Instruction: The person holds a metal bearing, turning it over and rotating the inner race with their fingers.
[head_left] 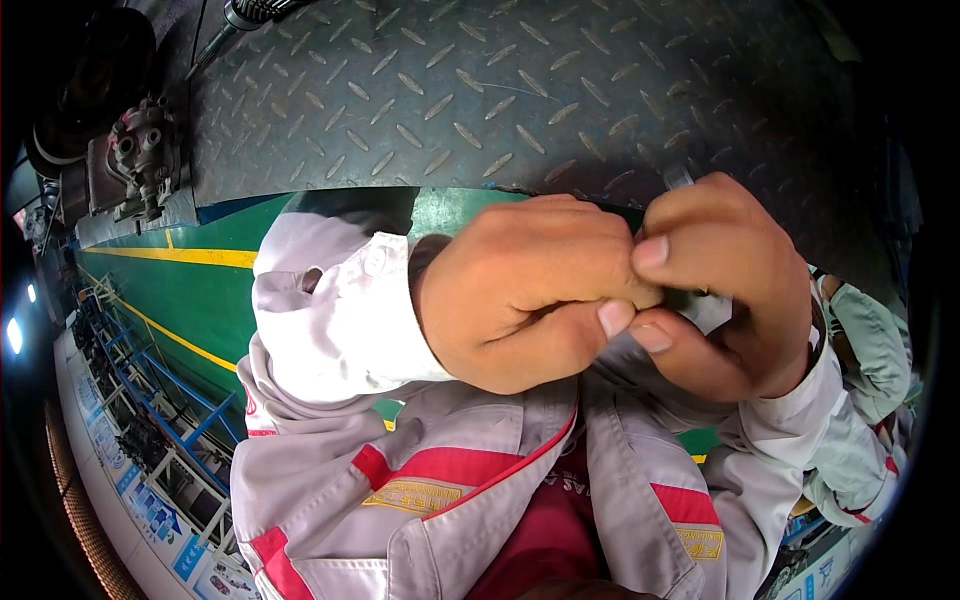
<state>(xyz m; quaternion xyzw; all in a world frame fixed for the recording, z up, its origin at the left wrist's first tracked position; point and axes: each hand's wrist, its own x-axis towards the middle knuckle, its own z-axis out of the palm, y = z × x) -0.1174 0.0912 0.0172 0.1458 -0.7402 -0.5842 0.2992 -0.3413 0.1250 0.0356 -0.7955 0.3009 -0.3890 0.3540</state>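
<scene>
My left hand point(545, 290) is closed, knuckles up, its thumb pressed against the curled index finger. Right against it, my right hand point(740, 285) has thumb and forefinger bent toward the left fingertips in a pinch. Whatever sits between the fingers is hidden. Beyond the right knuckles, a small shiny metal-like piece point(678, 177) shows at the edge of the bench; I cannot tell if it is held. Both hands are in front of my chest, near the front edge of the dark tread-plate benchtop point(440, 110).
A greasy metal housing point(145, 155) stands at the bench's left end. A splined shaft point(245, 18) lies at the far left edge. Below is a green floor point(185, 295) with yellow lines. Blue racks point(190, 420) line the left; a person in a light jacket point(865, 350) is at right.
</scene>
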